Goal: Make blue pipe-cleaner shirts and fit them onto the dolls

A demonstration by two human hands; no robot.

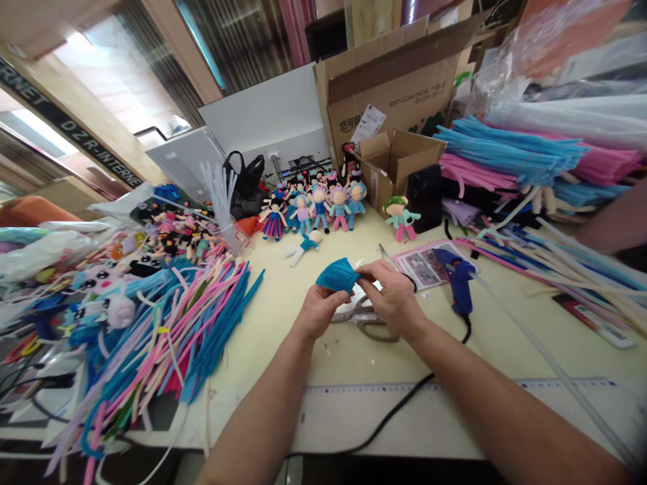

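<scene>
My left hand and my right hand are both closed on a small fan-shaped blue piece made of pipe cleaners, held above the cream table. The left grips its lower left side; the right pinches its right tip. Scissors lie on the table just under and between my hands. A blue glue gun rests to the right of my right hand, its black cord trailing toward the front edge.
A heap of coloured pipe cleaners covers the left. Finished little dolls stand at the back by cardboard boxes. Bundles of blue and pink pipe cleaners lie at right. A ruler runs along the front edge.
</scene>
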